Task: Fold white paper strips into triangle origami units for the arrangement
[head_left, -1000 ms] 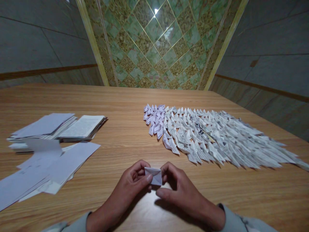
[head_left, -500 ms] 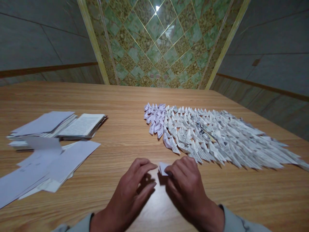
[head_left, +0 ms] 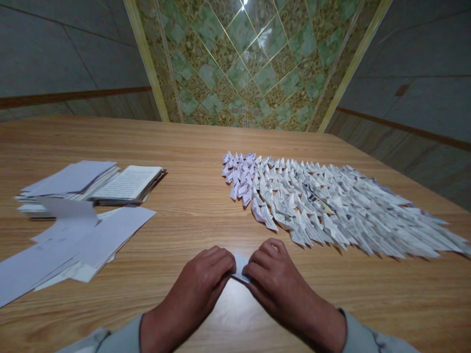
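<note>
A small folded piece of white paper (head_left: 240,266) is held between my two hands, low over the near middle of the table. My left hand (head_left: 204,274) pinches its left edge, with the fingers closed. On the other side, my right hand (head_left: 274,274) grips the right edge between thumb and fingers. Part of the paper is hidden behind the fingertips. Beyond my hands stand rows of folded paper boats: a lilac group (head_left: 239,179) at the left end and many printed white ones (head_left: 331,206) reaching to the right.
Loose white sheets (head_left: 114,235) lie overlapping on the left of the wooden table (head_left: 184,147). Behind them are a stack of paper (head_left: 69,177) and a pile of printed pages (head_left: 128,184). A green tiled wall panel (head_left: 239,73) rises past the far edge.
My left hand has come in from being apart and open and now pinches the paper's left edge. The paper has shifted slightly left and toward me. The view has tilted a little.
</note>
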Action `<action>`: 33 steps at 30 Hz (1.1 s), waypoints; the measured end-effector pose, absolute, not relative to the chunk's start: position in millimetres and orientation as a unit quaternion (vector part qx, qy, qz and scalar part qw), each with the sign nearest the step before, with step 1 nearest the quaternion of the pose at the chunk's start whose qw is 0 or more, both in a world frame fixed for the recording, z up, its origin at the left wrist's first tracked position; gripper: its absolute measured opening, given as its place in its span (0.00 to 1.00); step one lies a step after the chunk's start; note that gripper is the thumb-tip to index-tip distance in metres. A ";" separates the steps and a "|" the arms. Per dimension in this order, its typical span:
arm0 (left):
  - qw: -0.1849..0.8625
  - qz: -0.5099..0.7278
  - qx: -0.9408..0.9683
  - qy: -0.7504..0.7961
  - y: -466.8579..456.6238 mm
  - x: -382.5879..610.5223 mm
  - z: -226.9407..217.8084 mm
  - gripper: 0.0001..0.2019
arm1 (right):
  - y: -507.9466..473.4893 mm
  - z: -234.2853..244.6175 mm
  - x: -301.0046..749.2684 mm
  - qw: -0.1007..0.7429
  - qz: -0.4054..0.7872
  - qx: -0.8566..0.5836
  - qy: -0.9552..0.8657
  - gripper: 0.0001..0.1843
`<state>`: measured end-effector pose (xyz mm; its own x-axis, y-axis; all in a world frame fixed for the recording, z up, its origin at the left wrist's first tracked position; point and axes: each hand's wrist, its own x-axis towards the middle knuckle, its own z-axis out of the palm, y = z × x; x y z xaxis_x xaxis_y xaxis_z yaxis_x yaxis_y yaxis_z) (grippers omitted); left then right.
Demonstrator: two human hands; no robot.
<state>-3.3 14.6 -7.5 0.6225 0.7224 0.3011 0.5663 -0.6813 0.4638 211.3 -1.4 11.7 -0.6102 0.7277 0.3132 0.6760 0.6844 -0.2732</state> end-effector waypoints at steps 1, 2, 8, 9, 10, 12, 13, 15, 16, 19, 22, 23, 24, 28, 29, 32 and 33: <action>0.165 0.238 0.884 0.367 15.3 -4.1 -6.0 0.09 | -0.6 11.7 211.9 0.208 0.070 -0.392 -0.894 0.07; 0.164 0.236 0.885 0.367 15.7 -4.7 -4.2 0.09 | 0.0 10.9 212.1 0.215 0.076 -0.393 -0.891 0.08; 0.146 0.224 0.889 0.372 14.1 -4.8 5.3 0.04 | 2.1 3.3 209.8 0.243 0.121 -0.405 -0.873 0.10; 0.148 0.222 0.887 0.377 14.0 -4.7 5.9 0.06 | 2.3 3.1 209.4 0.240 0.129 -0.410 -0.870 0.09; 0.152 0.219 0.884 0.383 14.3 -4.5 6.3 0.07 | 2.5 3.2 209.2 0.237 0.137 -0.416 -0.867 0.09; 0.163 0.208 0.880 0.394 15.5 -4.2 6.5 0.09 | 3.2 3.7 209.0 0.236 0.150 -0.427 -0.860 0.08; 0.167 0.201 0.880 0.397 16.3 -4.1 6.4 0.09 | 3.7 3.6 209.1 0.238 0.154 -0.431 -0.857 0.07; 0.166 0.186 0.881 0.403 17.9 -3.9 5.7 0.09 | 5.0 2.8 209.3 0.242 0.161 -0.437 -0.852 0.05; 0.164 0.180 0.881 0.405 18.6 -4.0 5.3 0.09 | 5.8 2.1 209.5 0.244 0.165 -0.440 -0.848 0.04; 0.163 0.179 0.881 0.406 20.3 -4.9 4.2 0.07 | 8.2 0.3 210.0 0.246 0.184 -0.455 -0.836 0.04; 0.170 0.188 0.880 0.402 22.2 -6.8 3.8 0.03 | 10.1 0.3 209.9 0.236 0.194 -0.468 -0.829 0.05; 0.173 0.191 0.878 0.403 23.0 -7.5 3.8 0.03 | 10.5 0.8 209.6 0.230 0.193 -0.471 -0.830 0.05; 0.175 0.194 0.876 0.405 23.7 -8.2 3.8 0.03 | 10.9 1.3 209.2 0.225 0.190 -0.474 -0.830 0.05; 0.187 0.200 0.865 0.421 25.2 -10.0 4.1 0.06 | 12.6 3.2 206.9 0.206 0.179 -0.483 -0.832 0.06; 0.187 0.200 0.863 0.425 25.2 -10.1 4.1 0.06 | 13.2 3.5 206.4 0.203 0.176 -0.485 -0.832 0.06; 0.185 0.197 0.858 0.437 24.6 -9.2 3.8 0.06 | 15.4 3.4 205.4 0.198 0.169 -0.489 -0.832 0.04; 0.185 0.196 0.857 0.439 24.5 -8.8 3.4 0.06 | 16.0 3.2 205.2 0.196 0.167 -0.489 -0.834 0.03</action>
<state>-8.8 24.5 3.4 0.5370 0.8255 0.1735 0.6805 -0.5455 0.4892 205.2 16.0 3.2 -0.4452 0.8805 0.1627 0.7500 0.4660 -0.4695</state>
